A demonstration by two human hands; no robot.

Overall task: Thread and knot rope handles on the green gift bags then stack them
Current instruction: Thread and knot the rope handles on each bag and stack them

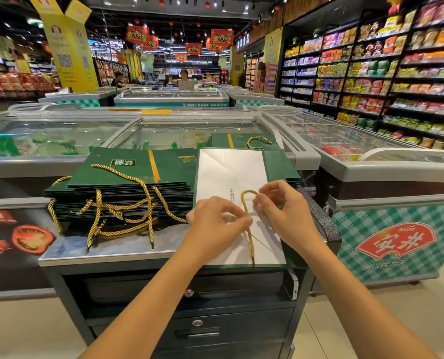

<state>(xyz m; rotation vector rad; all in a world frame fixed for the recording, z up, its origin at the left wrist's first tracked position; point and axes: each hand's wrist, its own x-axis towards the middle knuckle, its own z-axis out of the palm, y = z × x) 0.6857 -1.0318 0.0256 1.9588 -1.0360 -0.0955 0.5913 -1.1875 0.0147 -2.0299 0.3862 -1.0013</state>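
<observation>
A flattened green gift bag (231, 172) lies in front of me with its white folded bottom facing up. A gold twisted rope (246, 206) arches over it; one tipped end trails toward the near edge. My left hand (213, 221) pinches the rope's straight run. My right hand (285, 213) pinches the other end of the arch, fingers curled. To the left, a stack of green bags (127, 187) carries several gold rope handles hanging over its front. More green bags (241, 141) lie behind, one with a gold handle loop.
The bags rest on a dark metal cabinet (107, 250) with drawers below. Glass-topped chest freezers (60, 136) surround it at the back and right. Stocked shelves (397, 73) line the right aisle. Two people stand far off in the middle of the store.
</observation>
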